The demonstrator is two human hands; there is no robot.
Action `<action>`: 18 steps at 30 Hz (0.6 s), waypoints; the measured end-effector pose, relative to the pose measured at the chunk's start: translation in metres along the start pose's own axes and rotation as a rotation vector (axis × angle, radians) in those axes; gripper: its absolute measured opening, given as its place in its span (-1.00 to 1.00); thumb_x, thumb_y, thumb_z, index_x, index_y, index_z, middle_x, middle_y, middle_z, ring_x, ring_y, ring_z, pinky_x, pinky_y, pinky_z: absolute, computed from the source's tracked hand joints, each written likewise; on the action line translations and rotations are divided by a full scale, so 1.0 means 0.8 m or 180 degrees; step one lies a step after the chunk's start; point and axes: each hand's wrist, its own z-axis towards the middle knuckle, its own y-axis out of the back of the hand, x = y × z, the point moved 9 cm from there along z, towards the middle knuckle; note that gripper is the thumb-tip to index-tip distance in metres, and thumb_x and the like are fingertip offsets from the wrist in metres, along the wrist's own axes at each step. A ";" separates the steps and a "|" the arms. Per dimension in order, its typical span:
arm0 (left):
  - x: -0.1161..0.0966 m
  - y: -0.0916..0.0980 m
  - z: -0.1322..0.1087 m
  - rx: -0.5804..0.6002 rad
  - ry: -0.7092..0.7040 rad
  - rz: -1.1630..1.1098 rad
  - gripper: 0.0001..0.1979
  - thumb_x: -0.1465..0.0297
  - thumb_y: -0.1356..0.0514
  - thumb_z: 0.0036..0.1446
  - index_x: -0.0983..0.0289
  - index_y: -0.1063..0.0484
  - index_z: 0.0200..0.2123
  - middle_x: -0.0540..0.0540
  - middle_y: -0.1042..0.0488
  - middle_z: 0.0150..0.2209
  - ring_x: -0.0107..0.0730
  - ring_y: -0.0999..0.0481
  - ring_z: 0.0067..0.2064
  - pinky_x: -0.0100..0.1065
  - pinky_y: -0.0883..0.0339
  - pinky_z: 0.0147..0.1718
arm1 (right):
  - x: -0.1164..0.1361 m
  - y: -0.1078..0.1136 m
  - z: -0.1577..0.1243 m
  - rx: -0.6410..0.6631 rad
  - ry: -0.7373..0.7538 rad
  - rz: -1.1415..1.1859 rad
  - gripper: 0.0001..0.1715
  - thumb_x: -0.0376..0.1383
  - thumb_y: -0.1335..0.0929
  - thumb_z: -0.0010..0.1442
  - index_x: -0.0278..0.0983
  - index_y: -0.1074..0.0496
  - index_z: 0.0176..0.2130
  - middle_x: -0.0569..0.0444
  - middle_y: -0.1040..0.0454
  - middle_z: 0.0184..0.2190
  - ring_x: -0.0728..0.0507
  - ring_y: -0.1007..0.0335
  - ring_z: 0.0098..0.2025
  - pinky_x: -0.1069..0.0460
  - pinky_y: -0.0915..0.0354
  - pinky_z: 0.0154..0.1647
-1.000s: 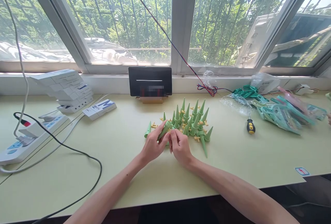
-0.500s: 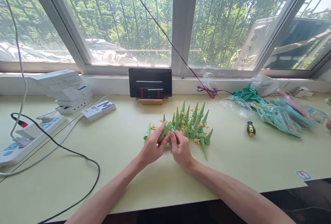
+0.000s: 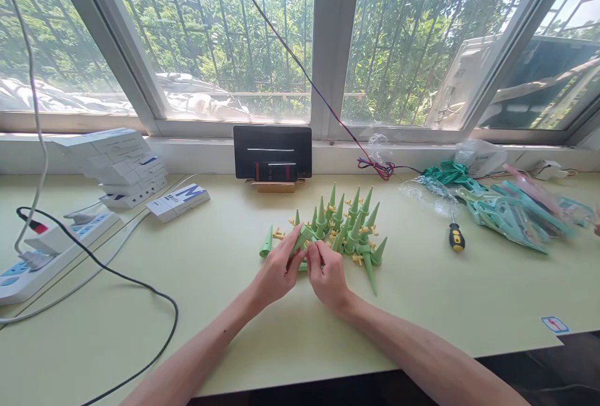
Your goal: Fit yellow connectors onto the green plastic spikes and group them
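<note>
My left hand (image 3: 276,272) is closed around a green plastic cone spike (image 3: 301,237), tip pointing back toward me. My right hand (image 3: 327,272) pinches at the spike's wide end with thumb and fingers; what it holds there is too small to make out. Just beyond both hands stands a cluster of several upright green cone spikes (image 3: 349,222) with small yellow plastic pieces (image 3: 357,258) scattered among them. One spike (image 3: 267,242) lies to the left of the cluster and another (image 3: 370,272) lies flat on the right.
A black tablet (image 3: 272,151) leans against the window sill behind the spikes. White boxes (image 3: 117,165) and a power strip (image 3: 42,256) with a black cable (image 3: 140,281) sit left. A screwdriver (image 3: 456,237) and bagged teal parts (image 3: 506,212) lie right. The table's front edge (image 3: 515,342) is near.
Both hands stay together on the same spike with only slight finger movement. The view has shifted down a little.
</note>
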 end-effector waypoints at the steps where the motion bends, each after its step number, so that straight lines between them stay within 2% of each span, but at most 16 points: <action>1: 0.000 -0.001 -0.001 0.0010 0.0005 0.0008 -0.45 0.41 0.00 0.37 0.23 -0.03 0.39 0.31 -0.42 0.17 -0.13 -0.50 0.12 -0.17 -0.46 0.02 | -0.001 -0.001 0.000 0.0000 -0.0009 0.0010 -0.57 -0.15 -0.11 0.43 -0.19 -0.05 -0.47 0.21 -0.13 -0.62 0.00 0.01 -0.61 0.07 -0.01 -0.56; 8: 0.001 -0.003 -0.002 0.0049 0.0023 0.0107 -0.45 0.41 0.03 0.37 0.25 -0.01 0.39 0.33 -0.45 0.11 -0.14 -0.54 0.03 -0.16 -0.48 -0.04 | -0.018 -0.011 -0.003 0.0103 -0.0312 0.0281 -0.53 -0.07 -0.09 0.44 -0.18 -0.07 -0.47 0.21 -0.11 -0.64 -0.01 0.01 -0.64 0.06 0.01 -0.62; 14: 0.000 -0.003 -0.002 0.0085 0.0031 0.0097 -0.45 0.40 0.03 0.38 0.21 0.01 0.39 0.30 -0.48 0.05 -0.30 -0.57 -0.20 -0.26 -0.50 -0.19 | -0.028 -0.017 -0.004 0.0143 -0.0611 0.0621 -0.49 -0.01 -0.10 0.43 -0.18 -0.07 -0.49 0.20 -0.10 -0.64 -0.01 0.00 -0.65 0.06 -0.01 -0.64; 18: 0.003 -0.004 -0.004 0.0075 0.0054 0.0125 -0.45 0.40 0.02 0.38 0.21 0.02 0.39 0.30 -0.47 0.05 -0.31 -0.57 -0.20 -0.26 -0.49 -0.19 | -0.028 -0.018 -0.003 0.0141 -0.0634 0.0756 -0.50 -0.04 -0.13 0.43 -0.19 -0.08 -0.50 0.22 -0.08 -0.65 0.01 0.02 -0.66 0.06 0.00 -0.64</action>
